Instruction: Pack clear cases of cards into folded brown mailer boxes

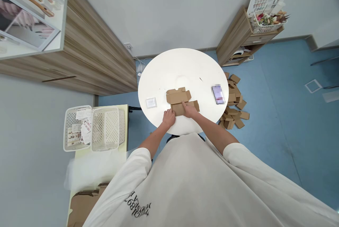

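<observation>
A brown cardboard box, partly unfolded with its lid panel and side flaps spread, lies on the round white table. My left hand has its fingers curled at the box's lower left corner. Across the lower panel reaches my right hand, its fingers closed on the right side near a raised flap. Both hands touch the cardboard; the undersides of the fingers are hidden.
On the table are a small clear case at left and a blurred purple phone-like object at right. Folded small boxes are piled on the floor to the right. White baskets stand on a side table at left.
</observation>
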The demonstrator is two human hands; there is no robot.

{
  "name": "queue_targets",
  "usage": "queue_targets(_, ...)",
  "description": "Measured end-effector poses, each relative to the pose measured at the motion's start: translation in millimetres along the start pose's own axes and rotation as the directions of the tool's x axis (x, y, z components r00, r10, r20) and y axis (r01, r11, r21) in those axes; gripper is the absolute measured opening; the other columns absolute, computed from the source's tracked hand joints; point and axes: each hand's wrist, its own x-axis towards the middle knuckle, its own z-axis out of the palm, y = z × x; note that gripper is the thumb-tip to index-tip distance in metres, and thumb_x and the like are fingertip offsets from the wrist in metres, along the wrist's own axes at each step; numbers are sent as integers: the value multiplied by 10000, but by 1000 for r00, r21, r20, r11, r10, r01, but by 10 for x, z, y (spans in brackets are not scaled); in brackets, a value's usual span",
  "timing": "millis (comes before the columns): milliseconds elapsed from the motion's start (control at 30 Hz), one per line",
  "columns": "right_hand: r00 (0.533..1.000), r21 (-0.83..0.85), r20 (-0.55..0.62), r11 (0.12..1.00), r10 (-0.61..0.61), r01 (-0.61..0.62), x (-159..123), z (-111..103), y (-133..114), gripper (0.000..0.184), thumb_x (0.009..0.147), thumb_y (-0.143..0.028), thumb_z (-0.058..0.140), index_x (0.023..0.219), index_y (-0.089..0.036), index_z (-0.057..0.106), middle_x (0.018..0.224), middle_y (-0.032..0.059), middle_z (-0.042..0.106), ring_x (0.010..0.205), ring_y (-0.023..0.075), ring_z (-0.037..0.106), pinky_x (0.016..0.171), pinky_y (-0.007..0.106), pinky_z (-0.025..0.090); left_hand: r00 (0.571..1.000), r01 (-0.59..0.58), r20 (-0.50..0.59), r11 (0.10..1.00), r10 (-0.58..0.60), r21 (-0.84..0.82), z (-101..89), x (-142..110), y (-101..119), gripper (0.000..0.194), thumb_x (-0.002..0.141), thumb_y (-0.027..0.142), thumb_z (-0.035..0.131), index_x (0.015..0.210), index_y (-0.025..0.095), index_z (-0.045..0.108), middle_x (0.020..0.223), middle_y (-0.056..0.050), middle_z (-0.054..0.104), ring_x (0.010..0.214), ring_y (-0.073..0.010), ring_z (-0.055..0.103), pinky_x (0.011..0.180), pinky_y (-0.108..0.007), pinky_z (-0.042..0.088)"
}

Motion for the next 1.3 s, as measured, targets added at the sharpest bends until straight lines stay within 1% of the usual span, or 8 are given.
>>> queue_targets(300,1000,9,-14,1000,-2,2,-8,5,-8,1080,882,-364,699,1644,-204,-50,1377,201,569,1183,339,597,925,382,473,1000,18,-7,998,-18,60,-63,34,26,399,939,238,500,1308,100,566,1242,-206,581,1164,-332,506,955,-441,376)
queue_targets(567,1000,1,-12,1000,-6,6,-13,19,-7,1059,905,-385,673,1643,-205,-64,1409,206,550,1166,328,610,893,363,487,997,1,-75,997,5,78,-112,149,44,1006,788,344,748,1609,187,187,1669,-180,180,1247,-373,466,941,-444,431)
queue_targets(867,998,2,-53,1000,-21,21,-37,66,-5,1018,916,-365,646,1643,-189,-46,1395,198,568,1178,327,602,903,362,466,1000,7,-26,993,-4,122,-168,288,109,835,859,289,686,1579,180,278,1549,-198,383,1177,-333,541,913,-421,445)
queue_targets(967,989,49,-143,998,-40,48,-144,110,81,923,945,-375,582,1643,-186,9,1463,177,522,1222,313,564,942,365,451,1000,9,-12,993,-8,121,-193,298,112,810,864,257,674,1573,176,291,1536,-206,392,1160,-324,554,900,-414,447)
queue_targets(1067,925,134,-374,991,68,-19,-284,160,268,635,995,-310,429,1594,-196,254,1507,151,469,1310,290,483,1029,378,409,1000,8,-2,994,-8,111,-201,310,116,837,843,254,706,1570,178,298,1528,-213,393,1167,-331,552,904,-413,443)
queue_targets(1133,853,244,-458,958,252,-152,-353,193,422,544,998,-287,367,1532,-177,369,1498,164,459,1319,293,466,1039,396,409,1000,7,1,994,-7,107,-199,318,119,868,820,258,735,1567,173,302,1520,-219,396,1177,-342,548,910,-417,441)
queue_targets(1200,813,360,-407,891,417,-277,-383,221,562,518,986,-280,357,1480,-148,435,1443,192,497,1280,299,500,1001,404,442,1000,10,-1,995,-10,104,-193,324,121,875,813,257,742,1567,179,304,1516,-221,398,1184,-349,546,915,-423,442)
queue_targets(1300,833,465,-280,827,477,-317,-371,243,684,415,957,-306,406,1297,-157,592,1299,174,602,1153,289,586,893,372,490,1000,11,-6,997,-10,82,-175,332,121,862,823,253,724,1570,188,298,1508,-222,405,1186,-348,548,919,-429,444)
